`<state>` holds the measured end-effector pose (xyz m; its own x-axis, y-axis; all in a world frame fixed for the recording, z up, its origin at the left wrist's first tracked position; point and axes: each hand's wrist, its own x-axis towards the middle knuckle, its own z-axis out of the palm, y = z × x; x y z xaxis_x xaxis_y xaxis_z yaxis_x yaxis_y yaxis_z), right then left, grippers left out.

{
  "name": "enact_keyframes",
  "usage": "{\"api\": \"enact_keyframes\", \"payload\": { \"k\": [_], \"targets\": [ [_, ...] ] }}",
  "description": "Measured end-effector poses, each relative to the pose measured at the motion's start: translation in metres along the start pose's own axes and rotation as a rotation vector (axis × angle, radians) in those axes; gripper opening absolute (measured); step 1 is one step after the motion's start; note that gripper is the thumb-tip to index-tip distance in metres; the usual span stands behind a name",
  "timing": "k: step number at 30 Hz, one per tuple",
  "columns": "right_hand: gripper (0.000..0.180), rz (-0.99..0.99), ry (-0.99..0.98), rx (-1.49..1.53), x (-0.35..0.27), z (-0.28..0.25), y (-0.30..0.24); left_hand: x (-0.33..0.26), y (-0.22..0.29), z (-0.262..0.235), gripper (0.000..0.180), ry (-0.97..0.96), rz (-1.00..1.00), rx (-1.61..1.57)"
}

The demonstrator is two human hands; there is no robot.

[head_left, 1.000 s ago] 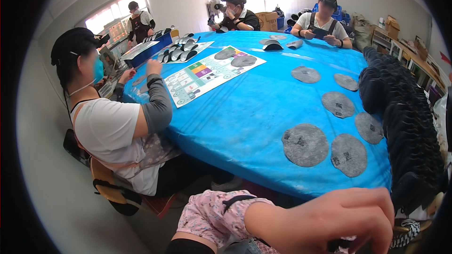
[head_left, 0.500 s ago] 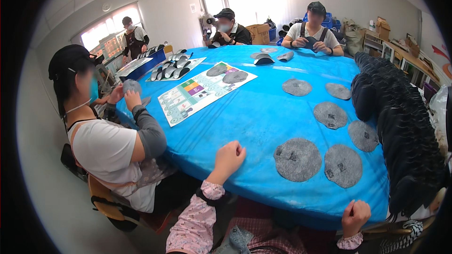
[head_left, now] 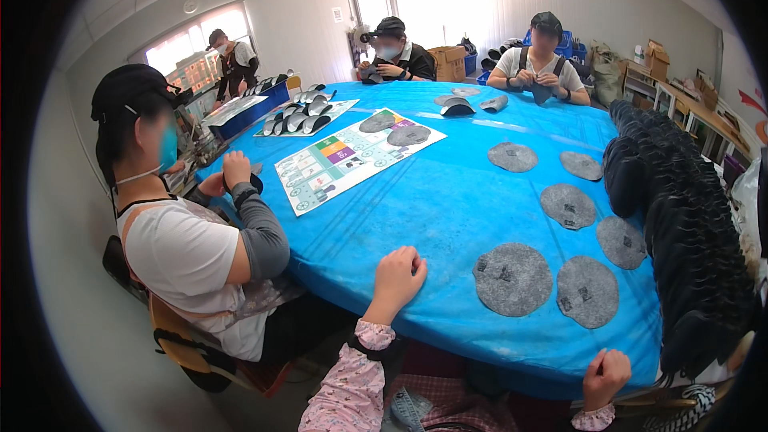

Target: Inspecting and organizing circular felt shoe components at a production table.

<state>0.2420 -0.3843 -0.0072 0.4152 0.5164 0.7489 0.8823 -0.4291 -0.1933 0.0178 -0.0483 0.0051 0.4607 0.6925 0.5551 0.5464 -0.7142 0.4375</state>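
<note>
My left hand rests in a loose fist on the near edge of the blue-covered table, nothing visible in its fingers. My right hand, also curled closed, lies at the table edge further right; no object shows in it. Between and beyond my hands are several round grey felt-like pieces with small dark patches. Nearest to my left hand is a large grey disc, apart from it. Another grey disc lies beyond my right hand, not touching it.
A long stack of black curved pieces lines the table's right side. A printed board bears two grey pieces; curved grey-black pieces lie behind it. Co-workers sit at the left and far side, handling dark pieces; another person stands behind.
The scene has shifted slightly right and down in view; my hands stay closed on the table. The left co-worker's hands have lowered the grey piece. A far co-worker now holds up a grey piece.
</note>
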Motion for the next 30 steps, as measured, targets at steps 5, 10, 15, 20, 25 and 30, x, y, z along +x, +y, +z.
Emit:
{"api": "enact_keyframes", "payload": {
  "k": [5,10,15,20,25,30],
  "targets": [
    [0.033,-0.018,0.048,-0.007,-0.001,0.003,0.001,0.0,-0.002,0.002,0.019,0.027,0.016,-0.002],
    [0.034,-0.008,0.044,0.001,-0.005,0.001,0.0,-0.001,-0.002,0.005,0.019,0.016,0.019,0.017],
    [0.034,0.084,-0.389,-0.221,-0.03,-0.006,0.021,-0.004,-0.002,-0.002,0.02,0.029,0.016,-0.009],
    [0.015,0.057,-0.175,-0.099,-0.013,-0.003,0.007,-0.003,0.002,0.001,0.021,0.029,0.023,0.004],
    [0.035,0.033,0.041,-0.02,0.0,0.001,-0.002,0.0,-0.003,0.005,0.022,0.03,0.039,-0.006],
    [0.035,0.071,-0.036,0.008,0.002,0.001,-0.004,-0.002,-0.004,0.001,0.021,0.043,0.017,-0.011]
  ]
}}
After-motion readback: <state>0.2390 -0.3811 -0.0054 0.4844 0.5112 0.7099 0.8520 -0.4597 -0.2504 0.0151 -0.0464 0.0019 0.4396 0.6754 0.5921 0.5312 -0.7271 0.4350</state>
